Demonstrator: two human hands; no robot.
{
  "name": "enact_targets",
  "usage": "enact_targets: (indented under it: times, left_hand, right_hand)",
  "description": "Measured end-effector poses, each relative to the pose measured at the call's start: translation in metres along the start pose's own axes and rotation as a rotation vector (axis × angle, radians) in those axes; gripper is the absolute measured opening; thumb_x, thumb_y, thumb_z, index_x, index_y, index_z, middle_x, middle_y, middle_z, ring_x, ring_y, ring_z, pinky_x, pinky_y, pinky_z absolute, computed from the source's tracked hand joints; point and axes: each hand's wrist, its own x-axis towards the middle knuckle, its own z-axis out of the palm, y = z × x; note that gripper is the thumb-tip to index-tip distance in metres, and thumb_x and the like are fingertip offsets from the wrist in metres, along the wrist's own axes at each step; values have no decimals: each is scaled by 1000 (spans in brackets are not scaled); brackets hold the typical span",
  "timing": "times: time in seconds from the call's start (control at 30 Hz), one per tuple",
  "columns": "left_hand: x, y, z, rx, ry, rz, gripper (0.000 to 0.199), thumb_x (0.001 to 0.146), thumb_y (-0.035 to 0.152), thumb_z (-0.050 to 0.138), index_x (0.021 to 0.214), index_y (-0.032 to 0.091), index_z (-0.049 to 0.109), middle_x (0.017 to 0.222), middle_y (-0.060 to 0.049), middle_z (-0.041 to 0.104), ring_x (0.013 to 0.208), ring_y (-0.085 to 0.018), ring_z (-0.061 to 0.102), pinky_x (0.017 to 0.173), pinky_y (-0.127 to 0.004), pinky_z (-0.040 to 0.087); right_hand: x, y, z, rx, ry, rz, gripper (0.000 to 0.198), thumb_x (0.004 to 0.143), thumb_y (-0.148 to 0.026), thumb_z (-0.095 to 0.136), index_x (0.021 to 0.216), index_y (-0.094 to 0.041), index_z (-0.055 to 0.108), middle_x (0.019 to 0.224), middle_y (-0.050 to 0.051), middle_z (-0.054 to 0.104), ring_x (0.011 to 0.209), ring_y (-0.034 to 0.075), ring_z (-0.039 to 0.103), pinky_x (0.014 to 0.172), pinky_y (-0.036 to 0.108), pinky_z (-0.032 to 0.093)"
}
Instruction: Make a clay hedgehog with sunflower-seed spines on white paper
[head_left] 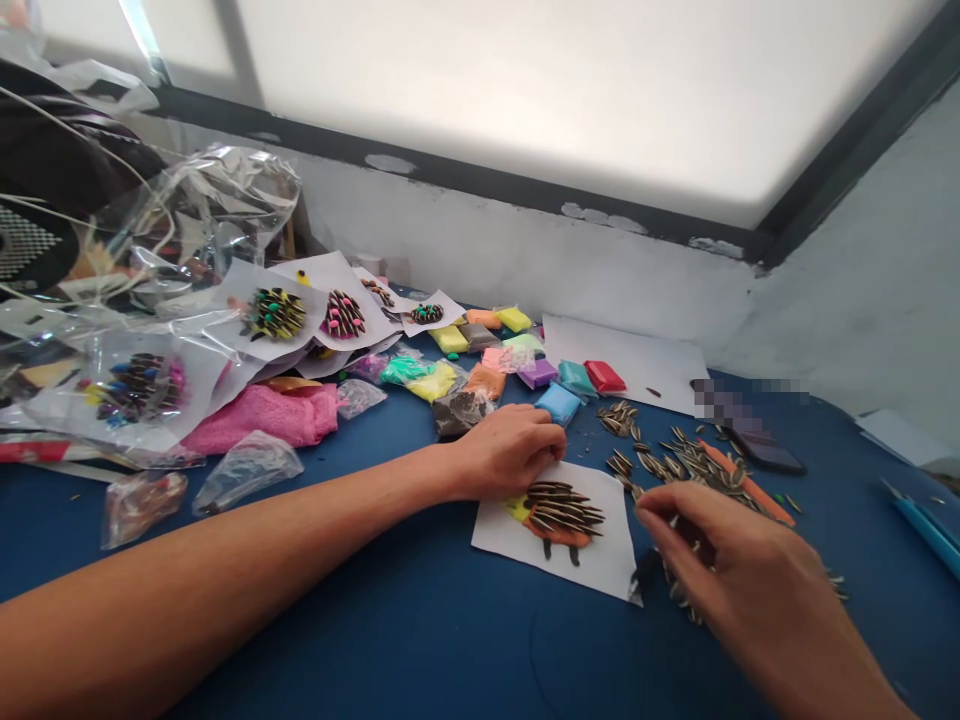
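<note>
A clay hedgehog [559, 520] with a yellow face, an orange body and sunflower-seed spines lies on a white paper sheet [502, 535]. My left hand [514, 450] rests over the sheet's top left edge with curled fingers, close to the blue clay pack [559, 403]; whatever is under the fingers is hidden. Right of the sheet, my right hand [739, 560] has thumb and index finger pinched together, with a sunflower seed [636, 491] at their tips. Behind that hand spreads a pile of sunflower seeds [694, 460]. Some dark clay in clear wrap [646, 574] touches the sheet's lower right corner.
Several clay packs, including a red one [604, 376], lie toward the wall. Finished seed hedgehogs on paper [276, 314] sit at left, beside a pink cloth [262, 420] and plastic bags [247, 470]. A phone [769, 450] and a blue pen-like tool [926, 530] are at right.
</note>
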Motion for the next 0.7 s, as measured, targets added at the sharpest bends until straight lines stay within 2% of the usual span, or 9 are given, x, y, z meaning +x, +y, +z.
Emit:
enact_targets:
  times: [0.13,0.27,0.33,0.43,0.57,0.7]
  left_hand:
    - [0,0,0,-3,4,8,16,88,11,49,89,16,64,87,-5,61,82,-16,54,74,-30,41]
    - [0,0,0,-12,1,13,17,88,11,48,88,16,64,87,-5,61,82,-17,55,74,-30,41]
    - [0,1,0,-17,1,15,17,88,11,48,89,16,64,87,-6,62,82,-17,55,74,-30,41]
    - [0,2,-1,-21,-2,12,17,88,11,48,89,16,64,88,-6,62,82,-17,55,73,-30,41]
    - [0,2,-2,-15,-2,9,17,87,11,48,88,16,64,88,-6,62,82,-17,55,72,-29,40]
    - [0,2,-2,-17,3,1,17,87,10,48,88,16,64,87,-6,61,81,-16,55,72,-29,40]
  right_hand:
    - [3,26,-2,-138,30,83,29,89,-36,42,81,-23,66,74,5,73,56,20,65,45,31,43]
    - [2,52,4,-212,23,154,34,87,-35,39,83,-23,70,94,10,75,86,31,70,58,39,50]
    - [1,59,6,-206,17,185,34,87,-35,39,84,-23,71,98,10,75,90,32,69,63,42,52]
    - [1,62,6,-185,-6,197,34,88,-37,41,84,-23,72,98,10,74,87,31,69,65,44,52]
    - [2,57,6,-93,-99,133,28,87,-37,48,79,-25,72,85,6,73,86,28,69,69,42,53]
    - [3,47,12,-51,-169,119,21,85,-29,54,85,-24,74,85,5,72,85,24,68,74,39,53]
